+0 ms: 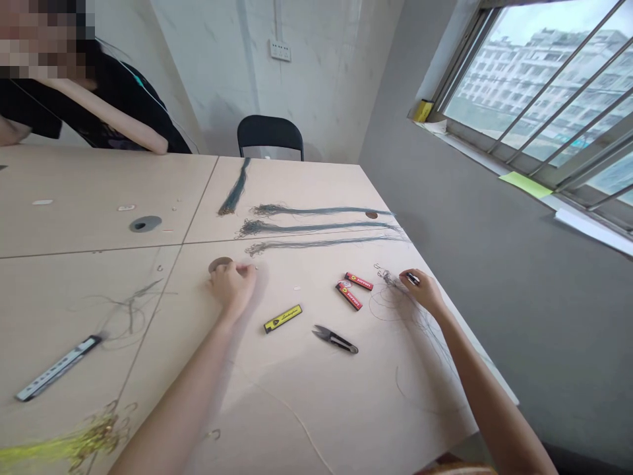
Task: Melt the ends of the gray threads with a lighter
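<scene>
My left hand (232, 288) rests over the table with thumb and fingertips pinched together; what they hold, if anything, is too small to make out. Over at the right edge, my right hand (424, 290) is closed on a small black-and-silver tool (413, 278) whose kind I cannot tell. Just left of it lies a tangle of fish hooks (388, 277) with thin lines trailing toward me. Between my hands are two red lighters (350, 296), a yellow lighter (283, 318) and black thread snips (335, 339).
Three bundles of bluish hook lines (316, 227) lie across the table; another bundle (236, 190) lies farther back. A utility knife (59, 368) and yellow hook lines (74, 443) are at left. A person in black (123, 99) leans on the far side. A chair (270, 134) stands behind.
</scene>
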`<state>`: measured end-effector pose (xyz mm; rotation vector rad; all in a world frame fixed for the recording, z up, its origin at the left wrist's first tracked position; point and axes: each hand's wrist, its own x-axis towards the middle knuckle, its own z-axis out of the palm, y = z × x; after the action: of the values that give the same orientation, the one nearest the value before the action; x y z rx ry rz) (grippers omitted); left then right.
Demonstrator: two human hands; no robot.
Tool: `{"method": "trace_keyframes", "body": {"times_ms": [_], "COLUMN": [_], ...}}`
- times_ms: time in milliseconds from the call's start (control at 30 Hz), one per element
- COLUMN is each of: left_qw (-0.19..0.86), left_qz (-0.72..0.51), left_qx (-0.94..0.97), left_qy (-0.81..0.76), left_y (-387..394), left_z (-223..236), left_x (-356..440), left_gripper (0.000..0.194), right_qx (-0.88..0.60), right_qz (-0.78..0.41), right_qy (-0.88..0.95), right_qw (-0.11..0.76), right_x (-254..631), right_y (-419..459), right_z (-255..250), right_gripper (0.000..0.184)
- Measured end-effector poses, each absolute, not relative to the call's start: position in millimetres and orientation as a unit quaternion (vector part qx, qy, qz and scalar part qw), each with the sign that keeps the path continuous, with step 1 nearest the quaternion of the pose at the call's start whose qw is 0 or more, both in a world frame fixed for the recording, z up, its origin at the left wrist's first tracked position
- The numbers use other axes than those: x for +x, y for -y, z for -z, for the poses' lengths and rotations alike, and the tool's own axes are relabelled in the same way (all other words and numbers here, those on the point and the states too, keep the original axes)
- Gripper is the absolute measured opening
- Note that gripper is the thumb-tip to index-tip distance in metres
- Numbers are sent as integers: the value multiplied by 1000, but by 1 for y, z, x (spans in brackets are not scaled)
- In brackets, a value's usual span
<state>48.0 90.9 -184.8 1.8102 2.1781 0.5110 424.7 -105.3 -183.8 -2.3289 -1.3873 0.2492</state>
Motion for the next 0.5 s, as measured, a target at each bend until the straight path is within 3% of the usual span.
{"method": "trace_keyframes", "body": {"times_ms": [267, 500], "left_qw": [141, 145], "left_qz": [-198, -222], "left_qx": [625, 624], "left_qy": [-742, -735], "left_y": [-91, -89], "left_z": [184, 181], "left_x": [48, 49], "left_gripper": [16, 16], "right_qx": [-834, -837], "right_qz": [-91, -99], "right_qy": [517, 520], "right_qw": [170, 140], "right_x": [413, 410], "right_y": [50, 53], "right_z": [184, 183], "right_gripper": [20, 16]}}
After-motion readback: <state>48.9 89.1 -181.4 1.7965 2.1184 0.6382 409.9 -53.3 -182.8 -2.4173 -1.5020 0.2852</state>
